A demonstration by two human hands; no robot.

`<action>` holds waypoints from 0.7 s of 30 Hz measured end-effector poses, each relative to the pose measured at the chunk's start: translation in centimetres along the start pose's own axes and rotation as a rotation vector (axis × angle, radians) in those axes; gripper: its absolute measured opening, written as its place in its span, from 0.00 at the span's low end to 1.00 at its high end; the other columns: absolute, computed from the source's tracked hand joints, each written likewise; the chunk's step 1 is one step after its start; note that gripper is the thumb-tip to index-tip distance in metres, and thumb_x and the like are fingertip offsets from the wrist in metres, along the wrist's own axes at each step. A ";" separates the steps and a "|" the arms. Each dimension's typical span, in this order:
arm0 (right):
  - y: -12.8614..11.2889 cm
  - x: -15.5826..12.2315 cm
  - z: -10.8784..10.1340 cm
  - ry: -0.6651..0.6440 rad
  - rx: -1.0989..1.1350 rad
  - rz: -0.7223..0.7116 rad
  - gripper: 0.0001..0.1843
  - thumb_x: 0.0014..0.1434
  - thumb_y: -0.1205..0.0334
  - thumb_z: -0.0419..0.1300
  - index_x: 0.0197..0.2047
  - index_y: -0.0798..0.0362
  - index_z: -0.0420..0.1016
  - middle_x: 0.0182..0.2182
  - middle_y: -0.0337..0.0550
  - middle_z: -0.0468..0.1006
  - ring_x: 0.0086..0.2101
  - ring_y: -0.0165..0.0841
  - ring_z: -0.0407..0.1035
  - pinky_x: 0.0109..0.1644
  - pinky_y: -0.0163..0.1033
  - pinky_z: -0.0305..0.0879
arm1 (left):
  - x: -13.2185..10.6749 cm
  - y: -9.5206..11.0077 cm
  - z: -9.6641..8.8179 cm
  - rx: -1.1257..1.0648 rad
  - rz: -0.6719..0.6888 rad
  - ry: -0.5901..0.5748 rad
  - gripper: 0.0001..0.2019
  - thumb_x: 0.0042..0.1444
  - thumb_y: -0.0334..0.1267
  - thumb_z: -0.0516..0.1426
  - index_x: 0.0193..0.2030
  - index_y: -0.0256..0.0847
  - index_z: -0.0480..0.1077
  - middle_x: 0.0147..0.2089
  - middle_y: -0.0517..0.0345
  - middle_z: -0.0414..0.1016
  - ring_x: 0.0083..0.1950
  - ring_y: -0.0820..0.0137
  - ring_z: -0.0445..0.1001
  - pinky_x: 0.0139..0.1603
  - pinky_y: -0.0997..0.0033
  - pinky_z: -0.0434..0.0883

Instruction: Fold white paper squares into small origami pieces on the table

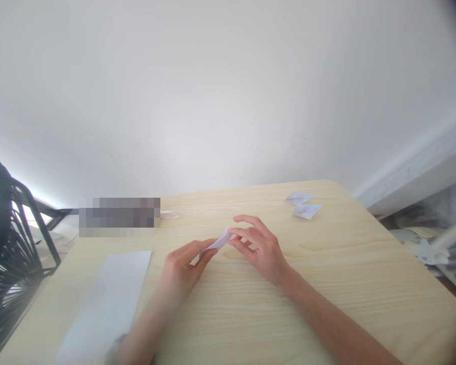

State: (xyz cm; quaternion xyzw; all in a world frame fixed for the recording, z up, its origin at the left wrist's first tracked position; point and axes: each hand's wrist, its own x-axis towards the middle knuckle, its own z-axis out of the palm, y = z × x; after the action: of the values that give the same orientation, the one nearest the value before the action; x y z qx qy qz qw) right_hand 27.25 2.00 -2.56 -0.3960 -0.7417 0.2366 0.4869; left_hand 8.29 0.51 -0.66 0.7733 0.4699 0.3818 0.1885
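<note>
I am looking down on the wooden table (327, 284), where both hands are meeting at the centre of the frame on a small folded paper (221, 240). The left hand (182, 271) is pinching the paper's lower left end between thumb and fingertips. The right hand (261, 247) is gripping the upper right end with thumb and forefinger, its other fingers curling loosely beside them. The paper is lying tilted between them, its right end higher. A plain white sheet (110, 299) is lying at the lower left, just beside the left forearm. Two folded paper pieces (306, 210) are sitting side by side at the upper right of the table, well apart from the hands. A black chair (7, 263) is standing at the left edge.
</note>
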 end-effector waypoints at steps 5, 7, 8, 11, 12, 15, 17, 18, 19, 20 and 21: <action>0.0 0.1 -0.1 -0.052 0.067 0.063 0.08 0.55 0.65 0.56 0.40 0.52 0.70 0.47 0.45 0.63 0.31 0.25 0.70 0.29 0.30 0.72 | 0.0 -0.3 -0.1 0.000 0.129 -0.057 0.13 0.53 0.28 0.55 0.45 0.42 0.70 0.35 0.57 0.76 0.34 0.72 0.73 0.33 0.76 0.70; 0.0 0.1 -0.3 -0.084 0.056 0.073 0.06 0.55 0.66 0.56 0.38 0.52 0.70 0.47 0.45 0.64 0.31 0.25 0.69 0.28 0.30 0.72 | 0.0 -0.5 -0.2 0.003 0.173 -0.074 0.14 0.53 0.27 0.54 0.46 0.43 0.70 0.37 0.56 0.76 0.36 0.72 0.73 0.35 0.75 0.70; 0.0 0.2 -0.4 -0.102 0.044 0.071 0.05 0.55 0.66 0.56 0.37 0.52 0.70 0.47 0.45 0.64 0.31 0.25 0.69 0.29 0.30 0.72 | 0.0 -0.6 -0.3 0.006 0.194 -0.079 0.14 0.53 0.26 0.54 0.46 0.42 0.70 0.38 0.55 0.76 0.36 0.71 0.73 0.36 0.74 0.69; 0.0 0.3 -0.8 -0.139 0.001 0.048 0.04 0.56 0.66 0.55 0.35 0.52 0.70 0.46 0.44 0.64 0.32 0.26 0.69 0.31 0.32 0.71 | 0.0 -0.8 -0.4 0.019 0.233 -0.080 0.16 0.52 0.24 0.55 0.46 0.42 0.69 0.39 0.55 0.76 0.38 0.71 0.73 0.37 0.74 0.69; 0.0 0.3 -0.9 -0.143 -0.009 0.039 0.04 0.56 0.66 0.55 0.35 0.52 0.70 0.46 0.44 0.64 0.32 0.26 0.69 0.32 0.32 0.71 | 0.0 -0.9 -0.4 0.022 0.238 -0.072 0.16 0.52 0.24 0.55 0.46 0.42 0.69 0.39 0.55 0.76 0.37 0.71 0.73 0.37 0.74 0.69; 0.0 0.3 -0.9 -0.151 -0.007 0.015 0.05 0.56 0.65 0.55 0.37 0.52 0.70 0.46 0.45 0.64 0.30 0.25 0.69 0.30 0.31 0.71 | 0.0 -0.9 -0.4 0.026 0.224 -0.047 0.14 0.51 0.24 0.55 0.44 0.42 0.70 0.38 0.55 0.76 0.37 0.71 0.73 0.37 0.73 0.70; 0.0 0.2 -0.8 -0.151 0.008 0.002 0.06 0.56 0.65 0.55 0.38 0.52 0.70 0.46 0.45 0.65 0.30 0.25 0.69 0.30 0.31 0.71 | 0.1 -0.7 -0.4 0.025 0.191 -0.045 0.12 0.52 0.25 0.55 0.42 0.41 0.70 0.37 0.55 0.76 0.36 0.71 0.73 0.36 0.72 0.70; 0.0 0.2 -0.7 -0.149 0.016 -0.005 0.06 0.56 0.65 0.55 0.38 0.52 0.70 0.46 0.45 0.65 0.30 0.25 0.69 0.31 0.32 0.71 | 0.1 -0.6 -0.4 0.021 0.167 -0.052 0.12 0.52 0.26 0.55 0.42 0.41 0.70 0.37 0.55 0.76 0.36 0.70 0.73 0.37 0.72 0.70; 0.0 0.2 -0.6 -0.145 0.024 -0.012 0.06 0.56 0.65 0.55 0.38 0.52 0.70 0.46 0.45 0.65 0.30 0.25 0.69 0.32 0.32 0.72 | 0.1 -0.5 -0.3 0.014 0.140 -0.062 0.11 0.52 0.26 0.54 0.41 0.41 0.70 0.37 0.55 0.76 0.36 0.70 0.73 0.37 0.73 0.70; 0.0 0.2 -0.6 -0.139 0.028 -0.022 0.07 0.56 0.65 0.54 0.39 0.52 0.70 0.46 0.45 0.66 0.31 0.26 0.69 0.33 0.33 0.72 | 0.1 -0.4 -0.3 0.006 0.113 -0.075 0.10 0.53 0.26 0.53 0.41 0.41 0.70 0.37 0.55 0.76 0.37 0.71 0.73 0.37 0.73 0.70; 0.1 0.1 -0.5 -0.129 0.030 -0.031 0.07 0.57 0.65 0.54 0.40 0.51 0.70 0.45 0.45 0.66 0.32 0.26 0.69 0.33 0.33 0.72 | 0.1 -0.3 -0.3 -0.001 0.087 -0.086 0.10 0.53 0.27 0.53 0.41 0.40 0.70 0.37 0.54 0.76 0.37 0.71 0.73 0.36 0.74 0.70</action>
State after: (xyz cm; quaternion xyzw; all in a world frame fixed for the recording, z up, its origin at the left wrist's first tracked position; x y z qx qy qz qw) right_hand 27.67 2.12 -2.33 -0.3609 -0.7740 0.2651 0.4476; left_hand 7.91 0.69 -0.58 0.8086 0.4270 0.3563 0.1920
